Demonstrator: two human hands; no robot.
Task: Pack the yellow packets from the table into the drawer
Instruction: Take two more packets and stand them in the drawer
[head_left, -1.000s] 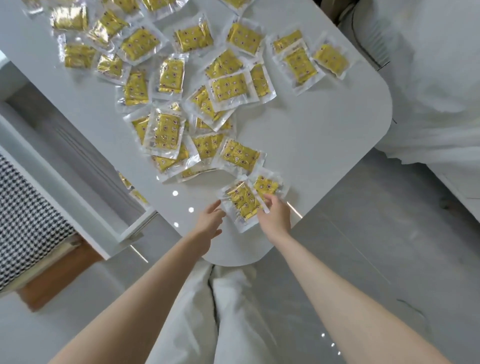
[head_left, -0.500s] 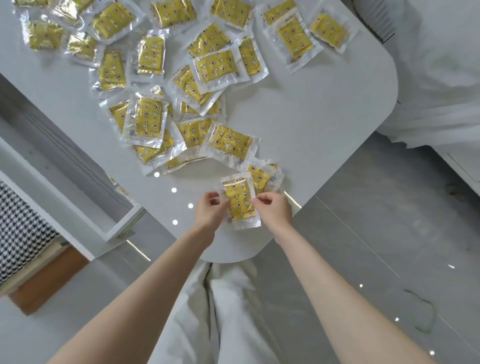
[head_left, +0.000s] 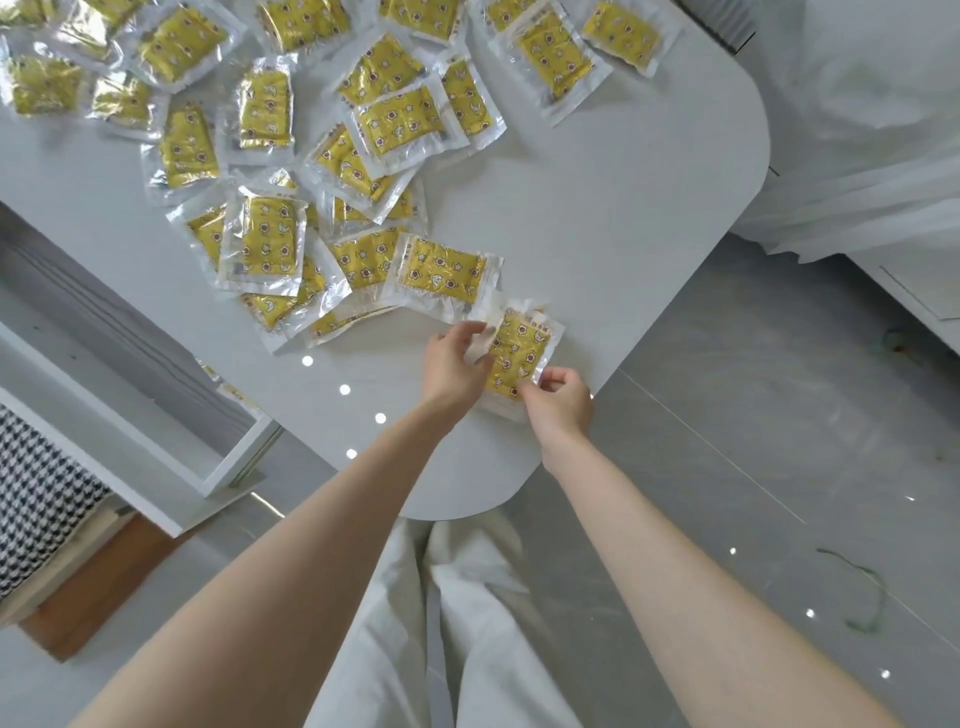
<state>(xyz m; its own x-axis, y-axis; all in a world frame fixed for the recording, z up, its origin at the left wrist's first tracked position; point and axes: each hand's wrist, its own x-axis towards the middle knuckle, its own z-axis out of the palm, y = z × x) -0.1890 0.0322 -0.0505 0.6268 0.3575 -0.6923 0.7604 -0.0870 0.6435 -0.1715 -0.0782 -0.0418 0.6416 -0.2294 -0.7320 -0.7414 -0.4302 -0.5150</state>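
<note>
Several yellow packets in clear wrappers lie scattered over the white table (head_left: 597, 218). Near the table's front edge, both hands hold a small stack of yellow packets (head_left: 519, 353). My left hand (head_left: 454, 366) pinches the stack's left edge, and my right hand (head_left: 558, 397) grips its lower right corner. The nearest loose packet (head_left: 444, 273) lies just above the held stack. The open white drawer (head_left: 228, 462) sits lower left under the table edge, with a few packets partly visible inside (head_left: 228, 387).
A black-and-white houndstooth fabric (head_left: 36, 499) lies at the far left beside the drawer. White cloth (head_left: 857, 104) covers furniture at the upper right. Grey tiled floor (head_left: 753, 441) spreads to the right. My white trousers (head_left: 441, 623) show below the table.
The hands took up one packet, moved it right onto the second one near the table edge, and now hold the two together. The camera view has shifted slightly.
</note>
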